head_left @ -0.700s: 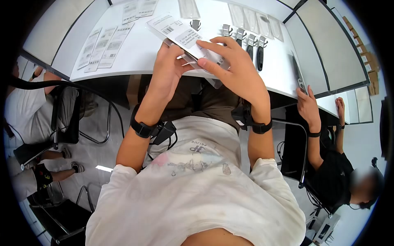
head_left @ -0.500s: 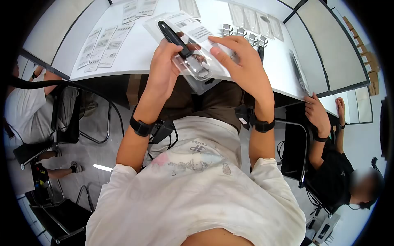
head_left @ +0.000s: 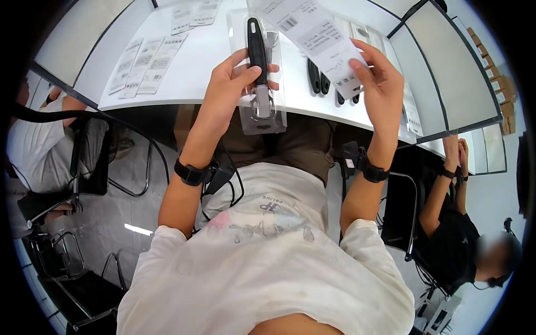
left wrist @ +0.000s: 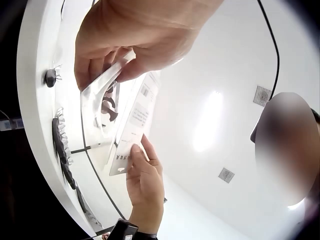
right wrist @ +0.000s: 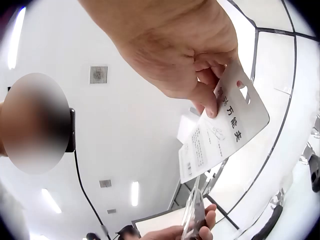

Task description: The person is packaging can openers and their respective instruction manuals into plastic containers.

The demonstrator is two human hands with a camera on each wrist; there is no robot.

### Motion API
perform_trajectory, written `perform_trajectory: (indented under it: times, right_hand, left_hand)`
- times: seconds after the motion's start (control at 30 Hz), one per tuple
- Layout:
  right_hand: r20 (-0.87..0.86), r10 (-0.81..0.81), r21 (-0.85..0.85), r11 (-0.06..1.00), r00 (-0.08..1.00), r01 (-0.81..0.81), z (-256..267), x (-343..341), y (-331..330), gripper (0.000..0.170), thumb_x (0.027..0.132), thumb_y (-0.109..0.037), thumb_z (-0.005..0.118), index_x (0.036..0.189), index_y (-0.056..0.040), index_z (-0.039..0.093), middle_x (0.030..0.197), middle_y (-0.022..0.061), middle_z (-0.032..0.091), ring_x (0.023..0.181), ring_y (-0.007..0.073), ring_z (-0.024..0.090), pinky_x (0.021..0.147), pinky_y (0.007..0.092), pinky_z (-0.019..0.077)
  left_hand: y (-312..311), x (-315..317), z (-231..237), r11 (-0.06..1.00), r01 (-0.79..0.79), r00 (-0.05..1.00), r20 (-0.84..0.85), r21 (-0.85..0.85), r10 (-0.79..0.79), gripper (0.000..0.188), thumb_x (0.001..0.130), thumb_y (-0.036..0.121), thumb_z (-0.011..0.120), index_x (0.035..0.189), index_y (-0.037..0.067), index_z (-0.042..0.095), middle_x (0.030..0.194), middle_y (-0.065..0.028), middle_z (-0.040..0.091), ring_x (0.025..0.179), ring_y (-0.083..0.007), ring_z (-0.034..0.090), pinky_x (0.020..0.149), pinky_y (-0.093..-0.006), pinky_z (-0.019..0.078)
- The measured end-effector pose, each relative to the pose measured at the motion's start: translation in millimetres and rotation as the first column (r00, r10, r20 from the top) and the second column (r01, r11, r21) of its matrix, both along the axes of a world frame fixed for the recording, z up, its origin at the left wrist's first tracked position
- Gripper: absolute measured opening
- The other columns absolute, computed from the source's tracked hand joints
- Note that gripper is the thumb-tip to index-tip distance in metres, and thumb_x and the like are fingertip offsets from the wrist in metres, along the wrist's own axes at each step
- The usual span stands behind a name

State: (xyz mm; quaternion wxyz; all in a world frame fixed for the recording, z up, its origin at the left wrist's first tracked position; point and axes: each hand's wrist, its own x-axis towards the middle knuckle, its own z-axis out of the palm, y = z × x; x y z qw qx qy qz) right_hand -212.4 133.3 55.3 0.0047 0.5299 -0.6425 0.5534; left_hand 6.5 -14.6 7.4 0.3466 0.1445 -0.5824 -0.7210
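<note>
In the head view the left hand [head_left: 226,92] grips a clear plastic blister pack [head_left: 248,124], thumb on the black-handled metal tool [head_left: 257,50] lying in it. The right hand [head_left: 384,92] pinches the end of a white printed card [head_left: 318,42] between thumb and fingers, up and to the right of the pack. In the right wrist view the card [right wrist: 225,125] shows large characters and a hang hole near the thumb. The left wrist view shows the card [left wrist: 135,120] beside the pack [left wrist: 95,107], which the left fingers hold at its edge.
Several printed cards [head_left: 139,64] lie on the left of the white table [head_left: 195,61], with others [head_left: 204,12] farther back. Black-handled tools [head_left: 314,77] lie behind the right hand, partly hidden by the card. Panels [head_left: 463,72] border the table; another person [head_left: 455,240] sits at right.
The card has come away from the pack and moved up and right with the right hand. The left hand has turned the pack and its tool nearly upright in view.
</note>
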Motion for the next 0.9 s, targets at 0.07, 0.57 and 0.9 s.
perform_trajectory:
  times: [0.07,0.57,0.9]
  right_hand:
    - [0.044,0.024,-0.047,0.999,0.999,-0.021,2,-9,6,0.03,0.091,-0.003,0.067,0.121,-0.0042,0.07,0.092,0.0092,0.071,0.079,0.0116,0.062,0.072,0.0251,0.0508]
    - [0.144,0.11,0.29,0.946,0.984,-0.148,24,-22,42,0.018,0.09,-0.01,0.073,0.103,0.0006,0.077,0.079,0.0039,0.071,0.068,0.0039,0.058,0.059,0.0199,0.0437]
    - [0.16,0.12,0.421,0.89,0.98,-0.178,19,-28,42,0.019,0.089,-0.013,0.074,0.102,0.0008,0.077,0.076,0.0038,0.071,0.062,0.0039,0.057,0.056,0.0196,0.0431]
  left_hand:
    - [0,1,0,1.0,0.012,1.0,0.004,-0.029,-0.012,0.041,0.1,0.015,0.056,0.137,-0.001,0.051,0.11,-0.0172,0.072,0.095,-0.025,0.073,0.079,-0.0343,0.0578]
    - [-11,1,-3,0.973,-0.172,0.961,-0.192,0.153,0.2,0.035,0.096,-0.001,0.053,0.127,-0.005,0.038,0.112,-0.0268,0.066,0.101,-0.0352,0.071,0.085,-0.0447,0.0626]
    - [-16,5,-6,0.956,-0.231,0.918,-0.286,0.18,0.275,0.035,0.095,-0.002,0.054,0.127,0.0,0.039,0.113,-0.0249,0.066,0.102,-0.0367,0.071,0.084,-0.0443,0.0627]
